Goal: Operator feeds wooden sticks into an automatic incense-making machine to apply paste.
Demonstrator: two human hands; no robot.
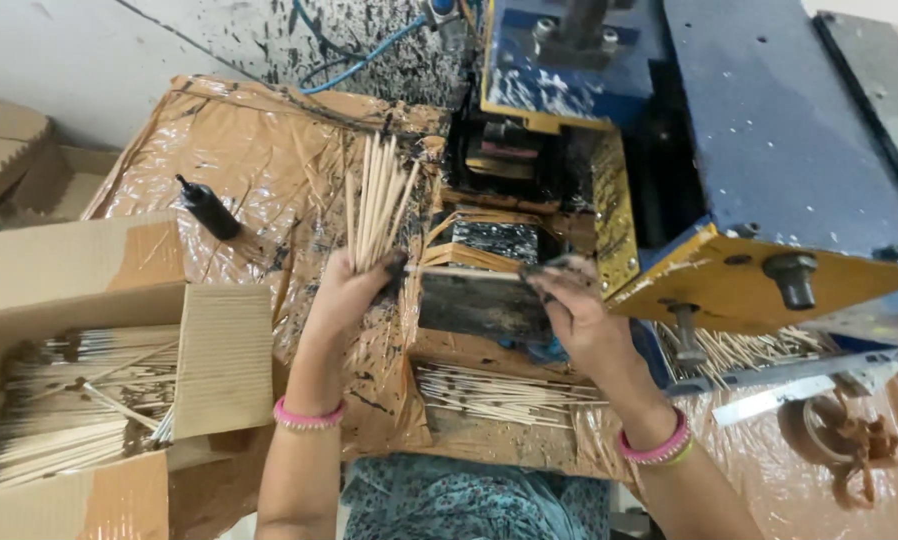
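My left hand (344, 295) grips a bundle of thin bamboo sticks (374, 205) that fan upward over the brown plastic sheet (249, 150). My right hand (569, 305), its fingertips blackened, touches a single stick (464, 272) lying across the dark feed block (481, 305) of the blue and yellow machine (729, 150). Both wrists wear pink bangles.
A cardboard box (79, 370) at the left holds several coated sticks. More sticks (489, 395) lie below the feed block and under the machine's right side (739, 350). A black bottle (209, 208) stands on the sheet. Cardboard pieces (9, 150) sit at far left.
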